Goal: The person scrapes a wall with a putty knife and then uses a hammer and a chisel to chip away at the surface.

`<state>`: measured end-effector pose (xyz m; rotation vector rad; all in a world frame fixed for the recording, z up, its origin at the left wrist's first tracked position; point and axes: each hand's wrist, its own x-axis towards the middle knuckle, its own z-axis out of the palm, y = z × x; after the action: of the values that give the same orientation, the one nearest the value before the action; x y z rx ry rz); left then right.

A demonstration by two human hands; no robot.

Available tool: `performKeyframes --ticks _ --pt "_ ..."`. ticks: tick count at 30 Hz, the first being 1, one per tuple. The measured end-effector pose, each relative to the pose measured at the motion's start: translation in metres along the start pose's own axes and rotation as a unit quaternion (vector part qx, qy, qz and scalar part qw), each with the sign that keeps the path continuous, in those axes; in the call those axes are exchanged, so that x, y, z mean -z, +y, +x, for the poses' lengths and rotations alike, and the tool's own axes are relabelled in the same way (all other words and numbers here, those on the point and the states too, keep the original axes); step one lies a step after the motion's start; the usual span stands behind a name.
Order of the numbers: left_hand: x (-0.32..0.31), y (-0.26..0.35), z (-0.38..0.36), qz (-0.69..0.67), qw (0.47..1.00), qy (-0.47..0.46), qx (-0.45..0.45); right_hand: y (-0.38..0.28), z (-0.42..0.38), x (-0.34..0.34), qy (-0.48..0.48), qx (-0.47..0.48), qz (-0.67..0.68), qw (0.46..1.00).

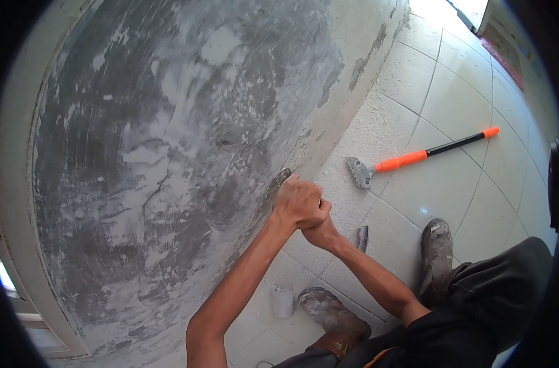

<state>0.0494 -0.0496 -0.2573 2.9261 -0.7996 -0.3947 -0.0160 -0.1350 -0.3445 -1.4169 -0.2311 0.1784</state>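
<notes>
My left hand [301,202] is closed near the foot of the grey, patchy wall [187,141]. A small dark tool end [282,176] sticks out past its fingers against the wall surface; the rest of the tool is hidden by the hand. Just below and to the right, my right hand [321,232] is closed and pressed against the left one. What it grips, if anything, is hidden. To the right lies a long scraper [408,161] with an orange and black handle and a grey head, on the dusty tiles.
White dust and crumbs cover the tiled floor [439,190] along the wall. A grey strip [363,238] lies beside my right forearm. A whitish cylindrical object [283,303] stands near my dusty shoes [334,310]. A door frame [19,184] borders the wall at left.
</notes>
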Motion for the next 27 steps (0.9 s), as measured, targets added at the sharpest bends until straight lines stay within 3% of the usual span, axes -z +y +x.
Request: performKeyframes --ticks 2,7,12,14,16,17,20,22,24,27 --pt "-0.009 -0.003 0.003 0.001 0.997 0.068 -0.023 0.003 0.005 0.008 -0.018 -0.016 0.012 1.0" --pt "-0.018 -0.003 0.016 -0.003 0.997 0.071 -0.011 0.027 0.019 0.03 -0.062 -0.018 -0.036 0.997" --pt "-0.021 0.0 0.026 -0.012 0.997 0.076 -0.021 0.03 0.026 0.043 -0.042 0.016 -0.013 0.999" --pt "-0.026 0.003 0.034 -0.007 0.993 0.12 -0.01 0.035 0.034 0.059 -0.025 0.041 -0.002 0.999" --pt "-0.025 0.013 0.044 -0.034 0.986 0.164 0.013 0.034 0.052 0.085 -0.097 0.134 -0.189 0.968" --pt "-0.023 0.016 0.048 -0.06 0.976 0.208 0.036 0.022 0.057 0.095 -0.119 0.134 -0.229 0.957" --pt "-0.027 0.015 0.046 -0.053 0.97 0.237 0.025 0.031 0.053 0.095 -0.133 0.148 -0.217 0.956" --pt "-0.023 0.012 0.038 -0.045 0.975 0.217 -0.003 0.03 0.04 0.076 -0.084 0.158 -0.221 0.959" --pt "-0.022 0.007 0.026 -0.038 0.981 0.188 -0.03 0.035 0.026 0.057 -0.05 0.086 -0.191 0.977" --pt "-0.023 0.003 0.017 -0.022 0.988 0.148 -0.048 0.036 0.018 0.047 -0.079 0.04 -0.133 0.987"
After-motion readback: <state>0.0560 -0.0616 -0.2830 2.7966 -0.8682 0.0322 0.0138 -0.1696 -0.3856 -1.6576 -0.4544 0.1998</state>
